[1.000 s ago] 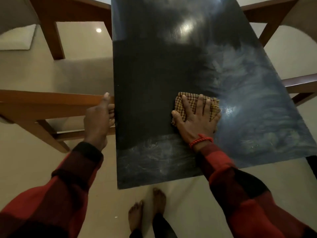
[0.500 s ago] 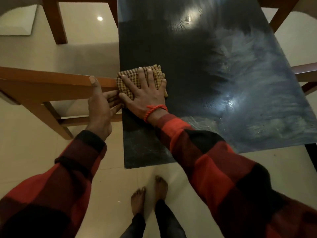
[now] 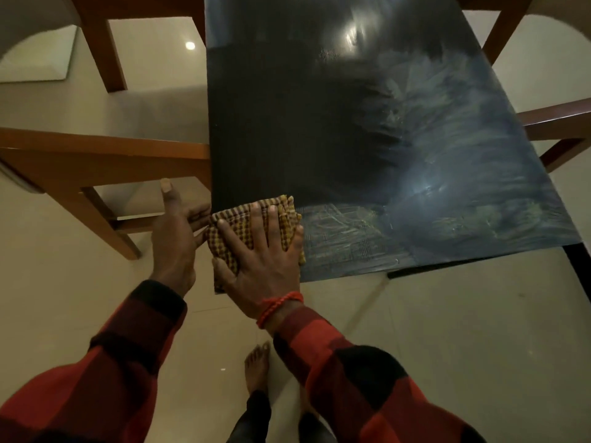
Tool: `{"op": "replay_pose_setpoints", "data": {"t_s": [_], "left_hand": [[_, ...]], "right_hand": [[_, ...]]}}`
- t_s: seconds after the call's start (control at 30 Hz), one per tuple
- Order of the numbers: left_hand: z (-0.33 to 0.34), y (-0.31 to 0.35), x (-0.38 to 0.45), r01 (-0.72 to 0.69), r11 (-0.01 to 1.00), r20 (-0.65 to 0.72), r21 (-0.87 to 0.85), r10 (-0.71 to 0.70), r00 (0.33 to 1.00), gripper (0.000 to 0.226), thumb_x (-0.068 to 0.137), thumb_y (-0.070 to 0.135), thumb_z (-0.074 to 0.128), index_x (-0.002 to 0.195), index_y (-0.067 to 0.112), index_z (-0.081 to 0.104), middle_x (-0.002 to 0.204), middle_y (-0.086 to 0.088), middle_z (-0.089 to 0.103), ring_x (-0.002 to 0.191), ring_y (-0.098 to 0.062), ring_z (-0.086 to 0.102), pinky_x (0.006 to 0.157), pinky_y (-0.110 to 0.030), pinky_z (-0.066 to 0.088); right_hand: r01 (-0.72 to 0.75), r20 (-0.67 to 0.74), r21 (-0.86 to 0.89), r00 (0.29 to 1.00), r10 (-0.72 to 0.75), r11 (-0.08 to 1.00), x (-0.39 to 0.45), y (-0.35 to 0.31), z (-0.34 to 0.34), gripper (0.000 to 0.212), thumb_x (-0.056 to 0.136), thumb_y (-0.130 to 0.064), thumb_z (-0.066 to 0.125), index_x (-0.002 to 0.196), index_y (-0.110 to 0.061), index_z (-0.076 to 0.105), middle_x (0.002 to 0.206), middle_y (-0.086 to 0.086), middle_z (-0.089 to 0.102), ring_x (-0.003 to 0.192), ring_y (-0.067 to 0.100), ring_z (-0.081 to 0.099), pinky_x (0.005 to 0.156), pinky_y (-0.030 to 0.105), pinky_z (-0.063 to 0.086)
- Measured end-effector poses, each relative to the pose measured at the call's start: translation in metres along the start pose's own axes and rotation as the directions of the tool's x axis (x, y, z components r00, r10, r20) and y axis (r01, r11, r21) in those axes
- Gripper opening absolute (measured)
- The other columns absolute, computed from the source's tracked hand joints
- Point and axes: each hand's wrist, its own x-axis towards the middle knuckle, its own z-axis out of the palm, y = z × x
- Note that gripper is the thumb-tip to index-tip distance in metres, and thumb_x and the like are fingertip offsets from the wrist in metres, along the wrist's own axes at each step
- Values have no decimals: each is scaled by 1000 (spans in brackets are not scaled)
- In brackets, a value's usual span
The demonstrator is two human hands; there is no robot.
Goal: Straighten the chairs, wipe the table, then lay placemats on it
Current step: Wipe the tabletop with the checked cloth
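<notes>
Dark, glossy worktop (image 3: 287,123), long and rectangular, smeared with pale wipe streaks over its right side and near end. Folded cloth (image 3: 252,231) in yellow-brown checks, flat at the near left corner, overhanging the left edge a little. Wooden chair (image 3: 102,155) with a brown frame, just beside the left edge, backrest touching it. More brown chair frames at far left (image 3: 99,43) and along the right (image 3: 556,123).
</notes>
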Motion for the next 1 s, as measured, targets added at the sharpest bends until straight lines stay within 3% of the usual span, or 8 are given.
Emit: {"op": "replay_pose_setpoints", "data": {"t_s": [0.17, 0.3, 0.37, 0.53, 0.63, 0.87, 1.0], "left_hand": [[8, -8, -15, -47, 999, -60, 28, 49, 997, 58, 102, 66, 27, 106, 23, 66, 118, -4, 70, 110, -15, 66, 94, -35, 52], [11, -12, -31, -98, 982, -12, 159, 101, 995, 24, 105, 41, 49, 99, 25, 67, 106, 8, 71, 99, -4, 65, 77, -23, 48], [10, -17, -37, -132, 966, -15, 221, 138, 990, 16, 102, 31, 57, 97, 22, 70, 100, 10, 70, 96, -3, 65, 76, -22, 49], [7, -25, -43, -118, 967, -76, 227, 138, 987, 24, 98, 26, 66, 111, 8, 74, 109, -2, 74, 108, -18, 68, 97, -42, 55], [7, -25, -40, -80, 967, -96, 242, 106, 990, 24, 97, 22, 66, 115, 7, 73, 114, -3, 73, 112, -20, 66, 101, -48, 53], [5, -30, -27, -61, 975, -93, 212, 83, 992, 18, 97, 19, 65, 109, 8, 73, 110, 1, 75, 108, -15, 69, 95, -43, 57], [4, -34, -24, -78, 981, -83, 180, 94, 992, 22, 98, 18, 63, 118, 9, 69, 114, 4, 73, 107, -11, 68, 87, -34, 58]], "right_hand": [[43, -19, 9, 999, -42, 999, 5, 7, 2, 65, 95, -67, 30, 155, -45, 20, 168, 9, 2, 154, 35, -3, 112, 72, -1], [14, -45, -14, 999, -15, 1000, 16, 48, -13, 64, 93, -67, 31, 154, -47, 23, 168, 6, 7, 153, 35, 2, 113, 72, -1], [-56, -58, -33, 997, 54, 998, 19, 84, -27, 64, 92, -68, 31, 153, -50, 22, 168, 6, 8, 153, 35, 4, 114, 71, 0], [-254, -101, -73, 964, 247, 964, 11, 193, -60, 65, 92, -73, 23, 153, -55, 11, 168, 4, 4, 154, 33, 2, 114, 71, 4], [-339, -133, -102, 936, 325, 935, -2, 236, -70, 66, 91, -74, 21, 153, -54, 10, 168, 4, 6, 154, 32, 4, 115, 70, 6], [-378, -137, -113, 922, 362, 919, -4, 230, -64, 67, 91, -74, 15, 154, -52, 8, 168, 4, 2, 154, 33, 0, 114, 72, 4], [-276, -94, -108, 959, 267, 955, -10, 180, -52, 67, 92, -73, 18, 155, -51, 6, 168, 5, -2, 154, 34, -2, 113, 73, 1]]}}
